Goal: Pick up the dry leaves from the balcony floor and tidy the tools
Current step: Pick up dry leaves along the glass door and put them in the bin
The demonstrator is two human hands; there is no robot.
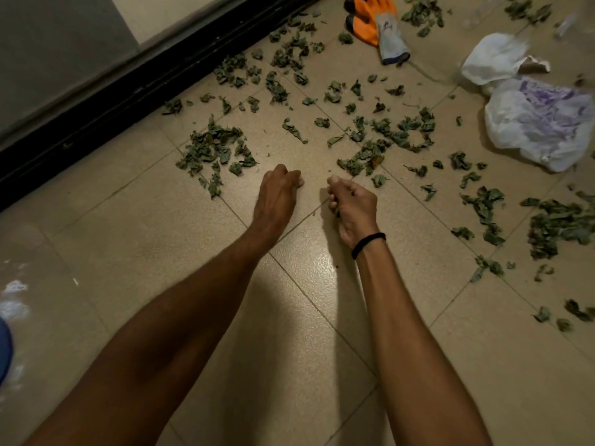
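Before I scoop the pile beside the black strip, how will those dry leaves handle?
The dry leaves look curled and shrivelled, so probably brittle, crumbling if squeezed. They lie as small loose scraps, so likely very light and apt to scatter when pushed.

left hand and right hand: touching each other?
Apart. The head view shows a gap of bare floor tile between the left hand and the right hand, which grips what look like dry leaves.
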